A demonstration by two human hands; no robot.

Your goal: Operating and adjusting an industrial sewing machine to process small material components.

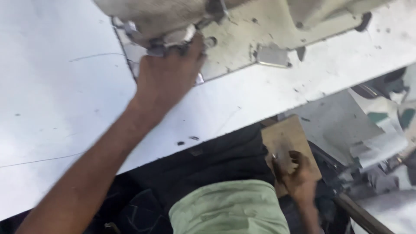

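The metal part (173, 41) sits under the sewing machine head (160, 17), at the left end of the machine bed (242, 47) on the white desk (56, 99). It looks small, stiff and hard, likely slick, so pinch it at its sides. Your left hand (167, 76) curls its fingers (190, 50) over it, grasping it. Your right hand (297, 171) rests low on a wooden board (284, 132) beside your knee, fingers bent; whether they grip anything you cannot tell.

A sewing workshop: a worn cream industrial sewing machine (182, 17) sits recessed in a scuffed white worktable (56, 108), fabric scraps (381, 130) alongside.
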